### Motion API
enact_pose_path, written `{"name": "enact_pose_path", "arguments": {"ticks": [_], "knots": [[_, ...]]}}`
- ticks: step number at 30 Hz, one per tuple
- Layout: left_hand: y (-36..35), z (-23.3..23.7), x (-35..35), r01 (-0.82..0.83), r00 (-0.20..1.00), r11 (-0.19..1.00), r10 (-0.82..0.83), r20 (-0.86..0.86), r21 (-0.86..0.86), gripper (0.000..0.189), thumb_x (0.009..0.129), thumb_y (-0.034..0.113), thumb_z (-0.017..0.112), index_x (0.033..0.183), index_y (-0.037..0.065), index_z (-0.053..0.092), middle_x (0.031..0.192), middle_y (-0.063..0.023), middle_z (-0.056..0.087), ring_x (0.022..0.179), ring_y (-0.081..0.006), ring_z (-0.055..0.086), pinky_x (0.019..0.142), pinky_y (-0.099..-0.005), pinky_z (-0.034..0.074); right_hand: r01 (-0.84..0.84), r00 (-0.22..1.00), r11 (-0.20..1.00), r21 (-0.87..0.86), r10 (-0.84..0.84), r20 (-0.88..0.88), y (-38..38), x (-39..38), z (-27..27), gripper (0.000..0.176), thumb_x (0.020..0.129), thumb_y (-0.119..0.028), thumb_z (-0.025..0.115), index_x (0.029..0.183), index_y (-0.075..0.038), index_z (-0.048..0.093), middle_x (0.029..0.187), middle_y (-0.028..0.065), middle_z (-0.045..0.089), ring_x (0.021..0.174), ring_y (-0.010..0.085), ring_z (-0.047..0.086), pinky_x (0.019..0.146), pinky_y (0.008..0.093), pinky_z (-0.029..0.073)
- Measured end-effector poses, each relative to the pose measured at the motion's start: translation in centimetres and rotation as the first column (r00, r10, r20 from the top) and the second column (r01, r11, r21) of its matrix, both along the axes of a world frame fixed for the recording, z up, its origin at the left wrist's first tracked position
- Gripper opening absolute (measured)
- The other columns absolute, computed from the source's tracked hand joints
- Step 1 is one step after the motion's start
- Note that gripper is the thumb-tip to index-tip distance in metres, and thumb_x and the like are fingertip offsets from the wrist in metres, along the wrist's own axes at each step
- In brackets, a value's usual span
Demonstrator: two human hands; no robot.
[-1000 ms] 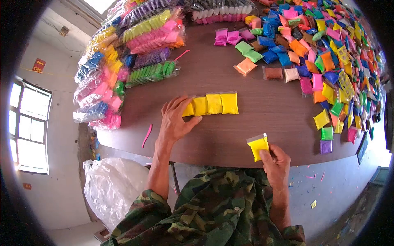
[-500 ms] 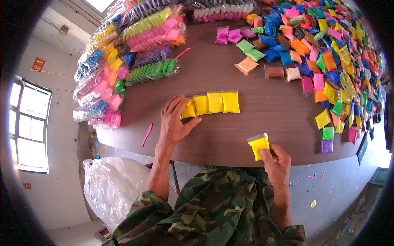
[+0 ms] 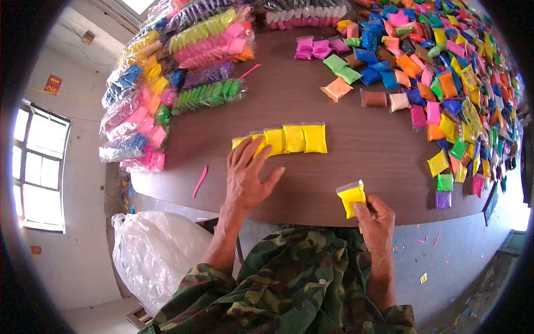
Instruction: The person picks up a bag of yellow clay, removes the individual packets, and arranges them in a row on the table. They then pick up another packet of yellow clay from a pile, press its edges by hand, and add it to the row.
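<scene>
We find the step in hand, as we judge it, to be the lining-up of yellow packets on the brown counter [image 3: 311,186]; the row of yellow packets [image 3: 293,139] lies side by side near the middle of the counter, five as far as we can count, the leftmost partly covered by fingers.

We record the hands as well apart; the left hand [image 3: 248,181] is spread over the row's left end, thumb clear and nothing gripped, though whether its fingertips press on the packets we cannot tell; the right hand [image 3: 376,220] pinches one further yellow packet [image 3: 350,197] between thumb and fingers at the counter's near edge, tilted, clear strip uppermost.

In our judgement, adding the held packet to the row would call for the left fingers to clear that end and for the packet to be turned square with its neighbours.

As to writing, we note a red notice [image 3: 53,83] on the wall with yellowish marks too small to read; we can make out no brand or label on the yellow packets, the mixed heap [image 3: 408,65] or the bagged stacks [image 3: 208,50].
</scene>
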State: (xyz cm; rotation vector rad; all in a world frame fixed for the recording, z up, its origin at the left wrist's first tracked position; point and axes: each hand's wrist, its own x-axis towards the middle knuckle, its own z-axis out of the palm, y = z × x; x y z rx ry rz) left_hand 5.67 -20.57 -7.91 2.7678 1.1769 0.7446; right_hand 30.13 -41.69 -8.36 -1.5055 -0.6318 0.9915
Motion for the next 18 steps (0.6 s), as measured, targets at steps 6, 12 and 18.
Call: {"name": "enact_pose_path", "arguments": {"ticks": [6,12,18], "knots": [[-1.5,-0.7,2.4,0.011,0.999,1.000,-0.010,0.043,-0.019,0.047,0.086,0.031,0.082,0.124,0.006,0.072,0.144,-0.0141,0.061,0.138,-0.0367,0.052,0.115,-0.0510,0.040,0.002,1.000,0.999,-0.052,-0.001,0.017,0.0,0.1,-0.2,0.030,0.099,-0.012,0.073,0.123,0.005,0.071,0.105,0.0057,0.074,0.094,0.0096,0.067,0.083,0.0263,0.055],[-1.7,0.1,3.4,-0.031,0.994,1.000,0.031,0.101,0.004,0.040,0.086,0.023,0.082,0.120,0.004,0.072,0.137,-0.0153,0.064,0.129,-0.0376,0.058,0.110,-0.0498,0.045,0.005,1.000,0.998,-0.055,-0.005,0.016,0.2,0.1,0.4,0.028,0.098,-0.013,0.073,0.121,0.003,0.072,0.100,0.0034,0.072,0.089,0.0078,0.064,0.078,0.0259,0.054],[-3.2,0.4,4.3,0.072,0.980,0.996,-0.060,0.190,-0.059,0.034,0.085,0.015,0.081,0.116,0.002,0.073,0.127,-0.0152,0.069,0.116,-0.0365,0.064,0.102,-0.0458,0.052,0.112,0.962,0.994,-0.008,-0.107,0.253,4.2,1.4,0.4,0.029,0.098,-0.021,0.074,0.115,0.003,0.073,0.084,0.0038,0.069,0.074,0.0110,0.061,0.070,0.0290,0.053]]}}
